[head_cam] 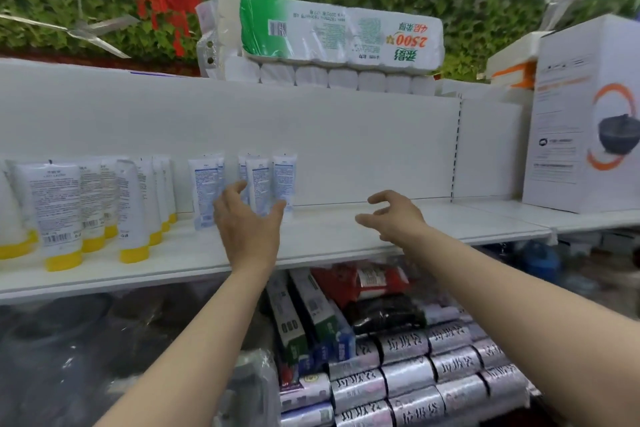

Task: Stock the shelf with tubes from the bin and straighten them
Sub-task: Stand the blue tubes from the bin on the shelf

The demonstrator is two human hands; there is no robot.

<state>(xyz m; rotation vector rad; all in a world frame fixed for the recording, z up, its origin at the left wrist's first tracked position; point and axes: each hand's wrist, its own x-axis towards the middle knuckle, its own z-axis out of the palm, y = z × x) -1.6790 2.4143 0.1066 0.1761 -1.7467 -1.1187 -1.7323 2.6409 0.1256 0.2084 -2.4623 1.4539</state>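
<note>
Here we are at the long white metal shelf (346, 236). The left hand (247, 218) is up against the cluster of white squeeze tubes with blue print (261, 180), which stand on their caps towards the back panel. Its grip is wide open, fingers at the eleven o'clock side of the cluster and thumb out at two o'clock by the right-most tube. It frames them and pinches nothing, and I can't tell whether skin actually meets plastic. The right hand (391, 215) hovers at three o'clock of that cluster above bare shelf, its grip loose, fingers half curled, nothing in it.

So I read this as the straightening step, not a fresh load. No bin that I can pick out for certain.

How to do it well? These tubes look tall and light on narrow caps, so one nudge high up could topple the group. Better to bring the open left palm in low near the caps, sweep the right hand in from three o'clock, and square the tubes between two flat hands.

Mind the white tubes with yellow caps (62, 211) at nine o'clock. They stand near, and a wide elbow could knock them. There's plenty of room at three o'clock for more stock.
</note>
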